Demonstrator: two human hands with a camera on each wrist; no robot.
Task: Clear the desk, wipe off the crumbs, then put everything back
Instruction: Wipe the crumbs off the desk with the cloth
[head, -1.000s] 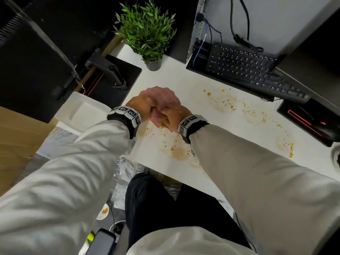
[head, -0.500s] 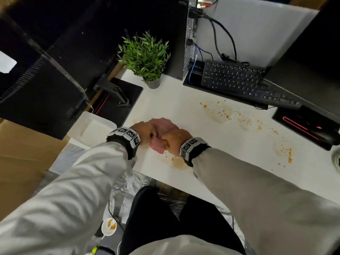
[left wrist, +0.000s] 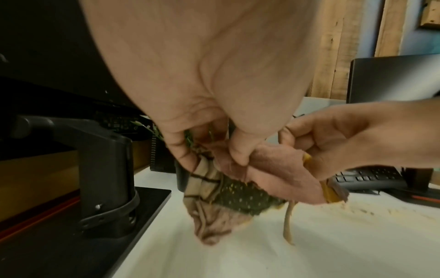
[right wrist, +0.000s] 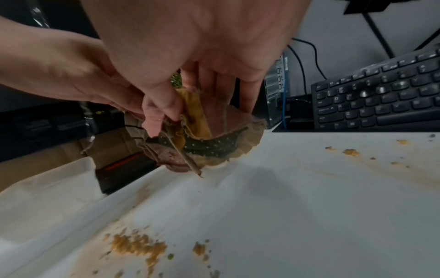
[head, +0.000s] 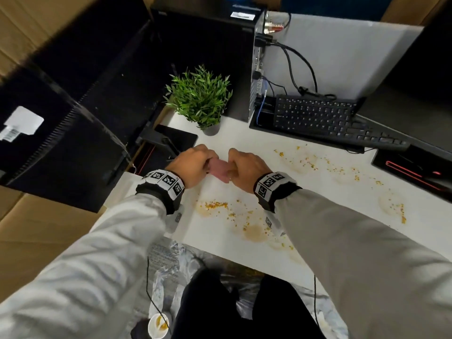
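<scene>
A bunched pink cloth (head: 219,170) with dark dotted and yellow patches (left wrist: 247,199) (right wrist: 209,144) hangs just above the white desk (head: 244,143). My left hand (head: 190,165) pinches its left side and my right hand (head: 247,168) pinches its right side. Both sets of fingers are curled round the fabric. Orange crumbs (head: 215,205) (right wrist: 138,244) and brownish stains lie on the desk near its front edge, and more crumbs (head: 310,163) are scattered toward the right.
A small potted plant (head: 199,99) stands behind the hands. A black keyboard (head: 327,121) leans at the back right beside a computer case (head: 256,69). A monitor base (head: 168,140) (left wrist: 104,169) sits at the left edge. A cup (head: 157,325) is on the floor.
The hands have drawn apart, so the pink cloth now shows stretched between them. They sit farther from the front edge, and the crumbs there are uncovered. The head view has tilted up.
</scene>
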